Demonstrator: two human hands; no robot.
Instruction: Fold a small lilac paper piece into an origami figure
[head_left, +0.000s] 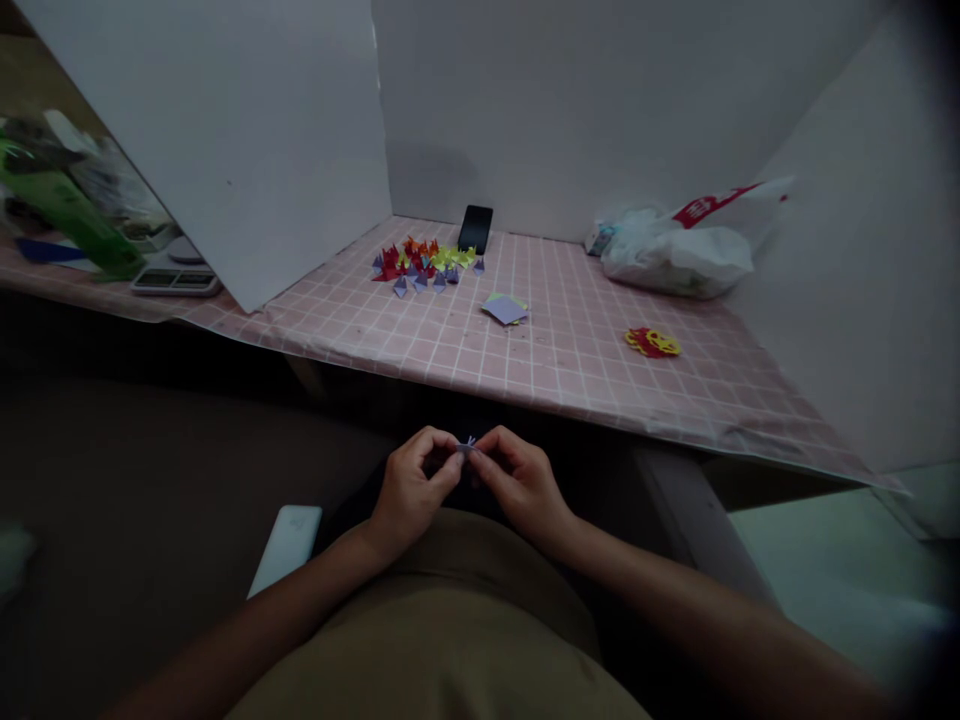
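Observation:
Below the table's front edge, over my lap, my left hand (pixel 414 487) and my right hand (pixel 519 482) meet. Both pinch a tiny folded purple paper piece (pixel 466 445) between fingertips. On the pink checked tablecloth (pixel 570 350) lies a cluster of several small folded paper figures (pixel 424 262) in red, orange, yellow and purple. A small stack of square paper sheets (pixel 505 308), purple on top, lies nearer the middle.
A black phone (pixel 475 228) leans at the back wall. A white plastic bag (pixel 679 245) sits back right, with red and yellow paper scraps (pixel 653 343) in front. White boards wall the table. A calculator (pixel 175 282) and green bottle (pixel 64 210) lie left.

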